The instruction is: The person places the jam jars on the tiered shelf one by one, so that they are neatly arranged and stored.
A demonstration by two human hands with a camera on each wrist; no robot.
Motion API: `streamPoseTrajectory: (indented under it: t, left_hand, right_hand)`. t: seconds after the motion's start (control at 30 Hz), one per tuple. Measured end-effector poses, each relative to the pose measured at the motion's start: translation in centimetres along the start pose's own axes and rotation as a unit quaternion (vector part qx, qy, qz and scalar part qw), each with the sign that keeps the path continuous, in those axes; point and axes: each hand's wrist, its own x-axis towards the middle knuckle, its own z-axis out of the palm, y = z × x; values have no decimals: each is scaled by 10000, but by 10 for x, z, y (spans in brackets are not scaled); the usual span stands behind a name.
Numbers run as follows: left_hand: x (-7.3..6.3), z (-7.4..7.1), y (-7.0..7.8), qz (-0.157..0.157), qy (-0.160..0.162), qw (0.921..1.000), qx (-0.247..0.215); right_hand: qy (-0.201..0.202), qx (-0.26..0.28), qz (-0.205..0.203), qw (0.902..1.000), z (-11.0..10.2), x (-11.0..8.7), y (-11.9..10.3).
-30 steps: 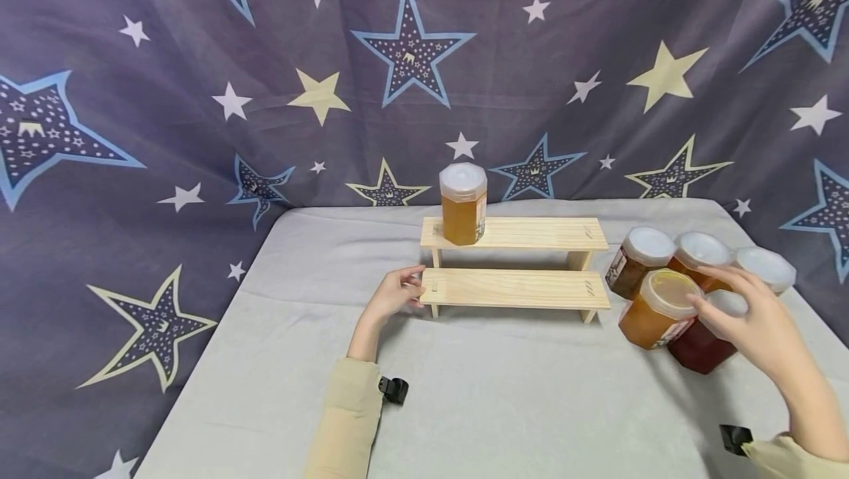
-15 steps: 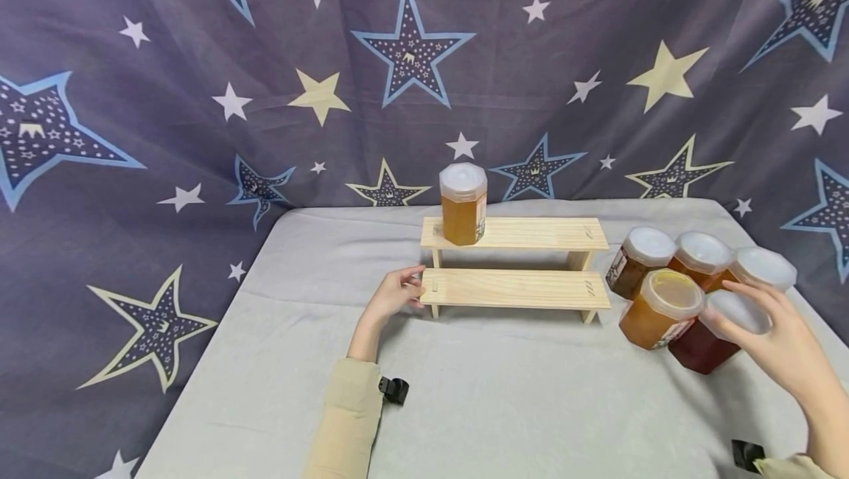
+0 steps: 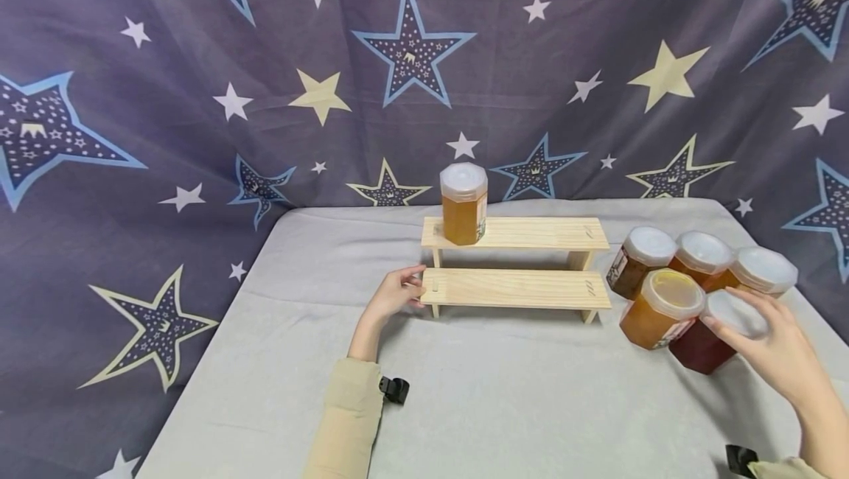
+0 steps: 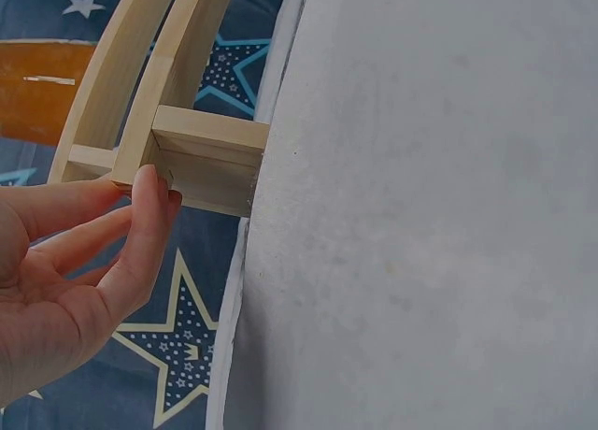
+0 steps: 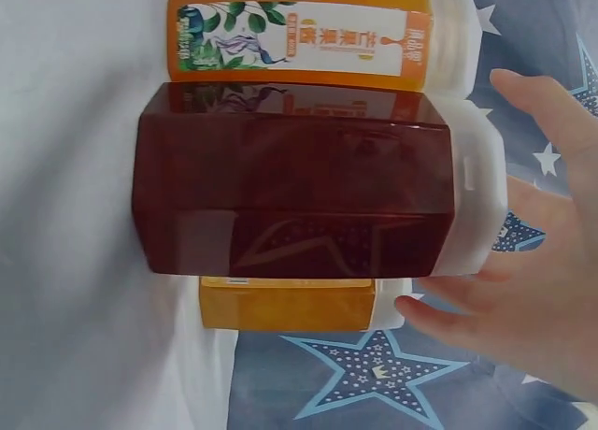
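Observation:
My left hand (image 3: 391,295) pinches the left end of the lower board of a two-step wooden rack (image 3: 517,288). In the left wrist view, the thumb and fingertips (image 4: 145,192) close on that board's end. On the upper step, at the left, stands an amber jar (image 3: 462,217) with a white lid. My right hand (image 3: 783,346) hovers over a dark red jar (image 3: 699,346), thumb and fingers spread about its white lid. The right wrist view shows the thumb (image 5: 533,92) apart from the lid of this dark red jar (image 5: 299,187); contact by the other fingers is unclear.
Left of the dark red jar stands an orange jar (image 3: 653,320) with a yellowish lid. Behind are a brown jar (image 3: 626,273), an amber jar (image 3: 696,265) and another white-lidded jar (image 3: 763,273). Grey cloth (image 3: 504,398) covers the table; a star-patterned curtain (image 3: 265,37) hangs behind.
My right hand has shifted from near the orange jar's lid rightward to the dark red jar's lid, its fingers now slightly nearer. The left hand and rack stay in place.

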Motion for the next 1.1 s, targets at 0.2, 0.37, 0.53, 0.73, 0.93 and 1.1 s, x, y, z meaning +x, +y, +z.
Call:
streamPoseTrajectory:
  t: [0.2,0.37,0.53,0.73,0.93,1.1]
  left_hand:
    - [2,0,-3,29,8,10000,-22]
    - [3,0,-3,44,-17,10000,-3]
    - [3,1,-3,34,2,10000,0]
    - [3,0,-4,16,1,10000,-18]
    - [-3,-2,5,0,-171,9997,-145]
    - [-10,-3,14,44,-264,9995,-140]
  right_hand:
    - [-35,-5,207,9998,1,0,0]
    - [-45,-14,254,9997,1,0,1]
    - [-13,9,267,9996,3,-1,2]
    - [71,-51,369,9993,5,-2,2]
    - [257,12,426,9988,9,-3,0]
    - [321,-36,516,9981,12,-3,0]
